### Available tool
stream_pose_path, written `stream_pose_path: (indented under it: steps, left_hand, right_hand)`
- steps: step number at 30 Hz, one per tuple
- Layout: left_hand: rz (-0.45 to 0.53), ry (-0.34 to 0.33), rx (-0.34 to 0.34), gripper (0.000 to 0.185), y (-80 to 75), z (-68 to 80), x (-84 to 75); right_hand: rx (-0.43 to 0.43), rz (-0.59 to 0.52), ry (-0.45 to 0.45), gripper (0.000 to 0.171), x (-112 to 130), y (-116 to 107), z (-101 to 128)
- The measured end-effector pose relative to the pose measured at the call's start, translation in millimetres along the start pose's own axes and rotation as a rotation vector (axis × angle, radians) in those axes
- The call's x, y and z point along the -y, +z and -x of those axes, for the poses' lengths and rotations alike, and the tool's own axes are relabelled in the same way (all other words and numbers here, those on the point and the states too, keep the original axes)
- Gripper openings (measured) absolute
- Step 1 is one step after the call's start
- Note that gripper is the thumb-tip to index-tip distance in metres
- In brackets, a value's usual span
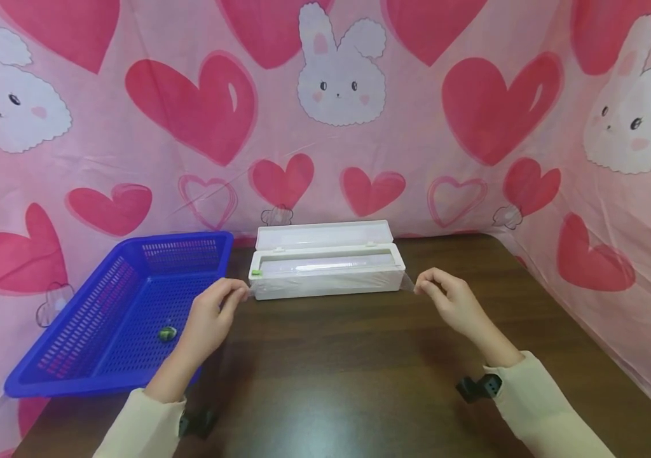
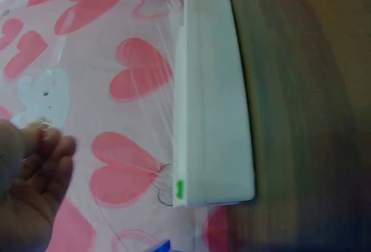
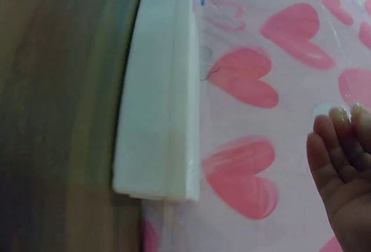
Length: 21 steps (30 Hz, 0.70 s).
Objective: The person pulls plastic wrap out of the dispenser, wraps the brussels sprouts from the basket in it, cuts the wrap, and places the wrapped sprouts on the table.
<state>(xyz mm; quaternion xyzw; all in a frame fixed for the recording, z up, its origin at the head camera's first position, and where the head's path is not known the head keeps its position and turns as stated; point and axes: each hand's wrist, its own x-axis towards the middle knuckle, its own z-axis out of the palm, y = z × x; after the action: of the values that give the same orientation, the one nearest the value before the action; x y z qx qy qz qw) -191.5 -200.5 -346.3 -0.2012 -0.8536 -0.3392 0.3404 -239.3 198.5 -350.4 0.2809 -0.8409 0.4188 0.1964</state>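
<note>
Fingertips of both hands pinch the corners of a clear sheet of cling film (image 1: 331,280) drawn out of the white dispenser box (image 1: 325,267). The left hand (image 1: 211,318) nips its corner between thumb and fingers just off the box's left end, and the right hand (image 1: 451,302) does the same just off the box's right end. Between them the film hangs taut across the front of the box, hard to see except for its glints. In the left wrist view the curled fingers (image 2: 55,148) sit close together with the film streaking from them toward the box; in the right wrist view the fingers (image 3: 342,142) lie side by side, and the pinch itself is not clear there.

The box stands open on the dark wooden table (image 1: 360,369), its lid (image 1: 322,234) tipped back, a small green tab (image 1: 255,273) at its left front corner. Left of the box sits a blue plastic basket (image 1: 74,375) holding one small green object (image 1: 168,333). Behind the box hangs a pink cloth (image 1: 325,127) printed with hearts and rabbits.
</note>
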Motion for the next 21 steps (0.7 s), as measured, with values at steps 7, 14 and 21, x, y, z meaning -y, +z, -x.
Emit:
stream_pose_path:
  steps: [7, 14, 21]
  left_hand:
    - [-0.045, 0.046, 0.283, 0.009, 5.0, 20.8, 6.5]
    - [-0.051, 0.117, 0.408, 0.011, 10.6, 33.4, 8.6]
    - [-0.131, 0.102, 0.525, 0.011, 12.5, 36.7, 2.4]
  right_hand:
    - [0.264, -0.142, 0.082, 0.011, -14, -3, 13]
    - [0.494, -0.196, 0.107, 0.010, -27, 1, 20]
    - [0.598, -0.181, 0.130, 0.014, -32, 2, 22]
